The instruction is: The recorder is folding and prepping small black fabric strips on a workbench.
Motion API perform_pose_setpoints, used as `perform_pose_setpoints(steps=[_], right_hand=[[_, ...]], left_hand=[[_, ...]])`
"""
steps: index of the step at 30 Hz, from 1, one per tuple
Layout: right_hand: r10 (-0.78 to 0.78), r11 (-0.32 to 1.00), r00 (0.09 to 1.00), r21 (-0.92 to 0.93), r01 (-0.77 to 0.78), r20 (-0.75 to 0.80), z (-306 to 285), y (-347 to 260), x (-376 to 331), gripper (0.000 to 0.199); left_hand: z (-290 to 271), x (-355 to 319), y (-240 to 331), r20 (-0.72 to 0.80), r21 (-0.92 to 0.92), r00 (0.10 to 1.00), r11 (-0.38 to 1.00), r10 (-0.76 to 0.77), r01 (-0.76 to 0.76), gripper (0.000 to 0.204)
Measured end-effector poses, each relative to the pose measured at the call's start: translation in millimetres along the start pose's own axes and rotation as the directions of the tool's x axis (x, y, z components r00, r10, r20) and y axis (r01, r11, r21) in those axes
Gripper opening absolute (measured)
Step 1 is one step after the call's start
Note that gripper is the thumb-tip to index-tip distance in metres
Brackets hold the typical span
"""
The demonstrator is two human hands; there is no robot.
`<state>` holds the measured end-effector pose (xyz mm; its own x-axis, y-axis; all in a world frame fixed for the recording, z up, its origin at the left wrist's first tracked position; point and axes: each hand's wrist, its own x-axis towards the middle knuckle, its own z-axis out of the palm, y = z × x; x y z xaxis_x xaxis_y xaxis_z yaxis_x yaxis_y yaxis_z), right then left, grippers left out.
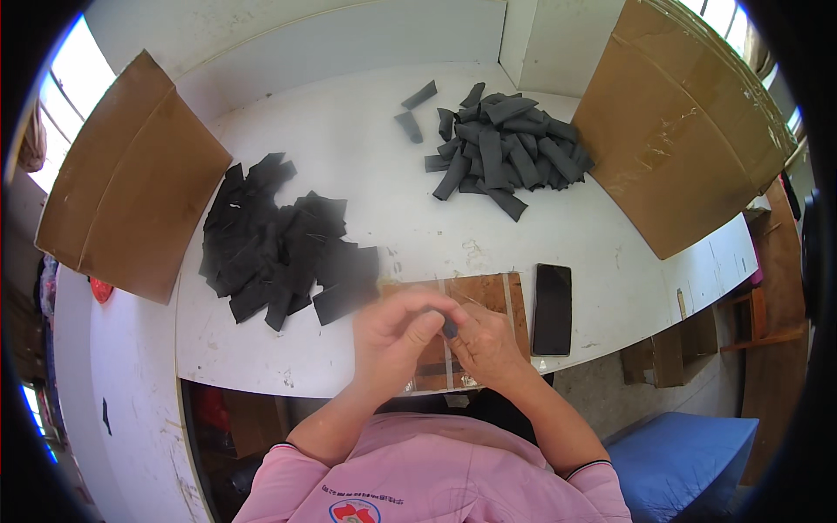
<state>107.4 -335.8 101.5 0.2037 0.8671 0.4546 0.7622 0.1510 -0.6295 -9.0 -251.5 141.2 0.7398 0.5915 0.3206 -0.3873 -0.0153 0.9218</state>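
Note:
My left hand [394,333] and my right hand [490,345] meet close in front of my body, fingers curled together. Between their fingertips shows a small end of a dark grey fabric piece [450,328]; the rest of it is hidden by the fingers. Under the hands lies a brown board [520,301] with pale tape strips across it. A loose pile of flat black fabric pieces [270,248] spreads just beyond my left hand. Farther off to the right is a heap of narrow, tube-like dark grey fabric pieces [506,148].
A black phone [552,310] lies right of the board. Cardboard panels stand on the left [131,187] and right [680,126] of the white table [375,174]. Two grey pieces [408,127] lie apart from the heap. A blue-covered seat [684,462] is at the lower right.

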Motion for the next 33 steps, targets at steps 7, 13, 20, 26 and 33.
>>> perform_pose_setpoints(steps=[7, 13, 20, 26, 33], right_hand=[[-0.055, 0.993, 0.993, -0.096, 0.064, 0.102, -17.6, -16.8, 17.8, 0.018], [-0.07, 0.997, 0.996, -0.026, 0.072, 0.048, -10.4, -10.8, 12.2, 0.024], [-0.091, 0.995, 0.991, -0.039, 0.095, 0.096, -11.7, -14.9, 20.9, 0.024], [0.336, 0.933, 0.904, 0.224, -0.282, -0.265, -67.4, 28.2, 86.4, 0.028], [0.613, 0.679, 0.79, 0.519, -0.519, -0.012, -13.6, 13.5, -16.7, 0.017]], left_hand=[[-1.2, -3.2, 5.3, -0.362, -0.457, 0.931, 0.878, -0.04, -0.14, 0.013], [-6.1, -8.0, -1.0, -0.367, -0.156, 0.929, 0.983, 0.037, -0.1, 0.017], [-12.2, -10.6, -12.5, -0.293, -0.004, 0.952, 0.995, 0.091, -0.096, 0.016], [-102.3, 22.8, -87.1, -0.51, 0.792, 0.795, 0.541, 0.33, 0.283, 0.022], [-173.7, 37.2, -109.3, -0.554, 0.827, 0.833, 0.134, 0.019, 0.547, 0.012]])
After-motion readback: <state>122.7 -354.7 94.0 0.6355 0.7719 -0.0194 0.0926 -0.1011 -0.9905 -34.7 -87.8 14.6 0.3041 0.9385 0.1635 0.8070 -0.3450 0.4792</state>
